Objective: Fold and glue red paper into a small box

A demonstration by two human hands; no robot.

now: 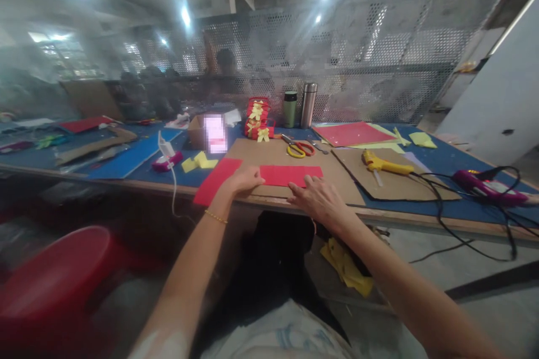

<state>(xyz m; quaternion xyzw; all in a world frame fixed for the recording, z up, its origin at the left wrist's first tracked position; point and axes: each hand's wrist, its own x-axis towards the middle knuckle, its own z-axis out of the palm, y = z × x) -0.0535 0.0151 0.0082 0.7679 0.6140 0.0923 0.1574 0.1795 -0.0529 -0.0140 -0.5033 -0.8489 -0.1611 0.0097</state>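
A folded strip of red paper (290, 175) lies on a brown cardboard sheet (265, 150) at the table's front edge. My left hand (246, 179) is closed at the strip's left end, its fingers curled on the paper; the fingertips are partly hidden. With fingers spread, my right hand (316, 197) rests on the strip's right part and presses its near edge. Under my left wrist, a larger red sheet (217, 181) sticks out past the table edge. Upright creases cross the strip.
Behind the cardboard are scissors (300, 148), red boxes with yellow bows (257, 118), a green cup (289, 109) and a steel flask (309, 105). A yellow glue gun (387, 165) with black cables lies right. A blurred phone (214, 133) and yellow paper pieces (200, 162) are left.
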